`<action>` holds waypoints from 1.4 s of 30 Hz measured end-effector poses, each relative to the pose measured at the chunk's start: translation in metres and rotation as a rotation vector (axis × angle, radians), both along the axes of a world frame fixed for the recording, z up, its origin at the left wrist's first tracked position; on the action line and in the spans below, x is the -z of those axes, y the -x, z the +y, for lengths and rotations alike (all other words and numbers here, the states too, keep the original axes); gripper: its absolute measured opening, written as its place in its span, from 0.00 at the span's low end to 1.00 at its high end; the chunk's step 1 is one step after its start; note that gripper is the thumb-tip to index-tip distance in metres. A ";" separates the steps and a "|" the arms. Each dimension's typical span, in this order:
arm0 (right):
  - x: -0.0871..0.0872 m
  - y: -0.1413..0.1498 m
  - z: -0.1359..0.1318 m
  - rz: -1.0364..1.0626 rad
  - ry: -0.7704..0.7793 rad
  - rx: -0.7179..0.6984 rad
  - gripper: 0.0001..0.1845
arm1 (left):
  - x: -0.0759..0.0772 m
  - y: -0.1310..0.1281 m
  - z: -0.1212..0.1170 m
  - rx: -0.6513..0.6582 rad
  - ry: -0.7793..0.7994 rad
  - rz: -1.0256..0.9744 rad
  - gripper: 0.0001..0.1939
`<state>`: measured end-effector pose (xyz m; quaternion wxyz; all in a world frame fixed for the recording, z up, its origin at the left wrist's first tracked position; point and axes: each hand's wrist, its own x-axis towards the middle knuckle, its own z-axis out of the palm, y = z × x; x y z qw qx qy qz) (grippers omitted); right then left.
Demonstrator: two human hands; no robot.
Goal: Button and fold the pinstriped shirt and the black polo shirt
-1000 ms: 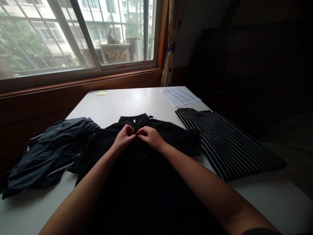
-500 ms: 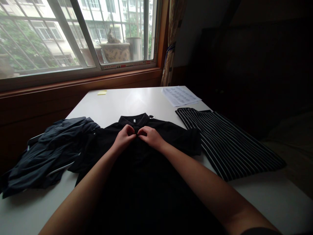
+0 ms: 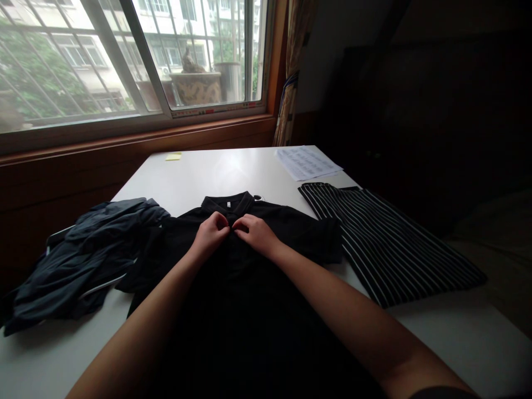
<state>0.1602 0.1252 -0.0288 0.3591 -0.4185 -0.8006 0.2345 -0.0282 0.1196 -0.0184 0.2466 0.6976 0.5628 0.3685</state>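
— Left hand (image 3: 210, 233) and right hand (image 3: 255, 233) sit side by side at the centre of the frame, each with thumb and fingers pinched together on the front of the black shirt (image 3: 286, 221).

— What's underneath?

— A white table (image 3: 216, 166), filling much of the lower half of the frame. The shirt lies on it, sleeves out to both sides; towards the bottom it's too dark to see where the cloth ends.

— And around it?

— At left, a dark bundle of clothes (image 3: 100, 244), crumpled up against one sleeve. At right, a striped garment (image 3: 390, 244), flatter, just beside the other sleeve. Above that, some printed sheets (image 3: 307, 162); left of centre at the table's far edge, a yellow note (image 3: 173, 157).

— Any change over the last second?

— Very little. The clothes lie as they did. The two hands all but met a second ago; now a slim gap shows between them.

— Meaning what for the work?

— I'd judge it's fine handling at the same spot, just below the collar (image 3: 241, 207) with its tiny white label (image 3: 228, 205). Whether there's a button between those fingers, I can't tell.
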 end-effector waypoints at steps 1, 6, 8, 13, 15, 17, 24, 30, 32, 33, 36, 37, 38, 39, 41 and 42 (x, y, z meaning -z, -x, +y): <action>0.000 0.000 0.000 -0.015 -0.007 0.001 0.07 | 0.000 0.000 0.000 -0.006 -0.009 0.014 0.04; 0.001 0.000 0.000 -0.045 -0.034 -0.009 0.08 | 0.003 0.001 0.002 -0.020 -0.029 0.034 0.04; 0.002 0.000 0.000 -0.060 -0.047 -0.017 0.09 | 0.003 0.001 0.002 -0.025 -0.028 0.030 0.04; 0.000 -0.006 0.000 -0.246 -0.218 -0.054 0.12 | 0.003 0.001 0.002 -0.036 -0.017 0.034 0.04; -0.002 -0.008 -0.001 -0.350 -0.300 -0.095 0.13 | 0.003 0.001 0.002 -0.045 -0.018 0.030 0.04; -0.005 -0.010 -0.002 -0.419 -0.339 -0.118 0.15 | 0.003 0.001 0.003 -0.040 -0.022 0.022 0.04; -0.005 -0.014 0.002 -0.416 -0.273 -0.084 0.16 | 0.000 0.008 0.006 0.165 -0.001 0.079 0.08; 0.003 -0.018 0.009 -0.276 -0.227 -0.101 0.18 | -0.002 0.017 0.008 0.292 -0.099 0.281 0.07; 0.004 -0.018 0.009 -0.257 -0.233 -0.096 0.17 | -0.001 0.023 0.009 0.292 -0.143 0.386 0.10; 0.004 -0.018 0.009 -0.251 -0.240 -0.096 0.17 | 0.001 0.026 0.010 0.286 -0.160 0.416 0.12; 0.003 -0.018 0.009 -0.245 -0.264 -0.118 0.18 | 0.006 0.036 0.013 0.283 -0.198 0.426 0.17; 0.003 -0.018 0.009 -0.248 -0.271 -0.128 0.19 | 0.008 0.037 0.013 0.285 -0.209 0.423 0.17; 0.003 -0.018 0.009 -0.253 -0.274 -0.136 0.19 | 0.010 0.038 0.014 0.284 -0.218 0.422 0.17; 0.003 -0.019 0.009 -0.260 -0.278 -0.141 0.20 | 0.011 0.039 0.014 0.281 -0.226 0.423 0.17; 0.004 -0.019 0.010 -0.277 -0.295 -0.143 0.20 | 0.012 0.038 0.014 0.272 -0.236 0.428 0.17; 0.004 -0.019 0.010 -0.290 -0.311 -0.143 0.20 | 0.012 0.037 0.013 0.267 -0.240 0.431 0.16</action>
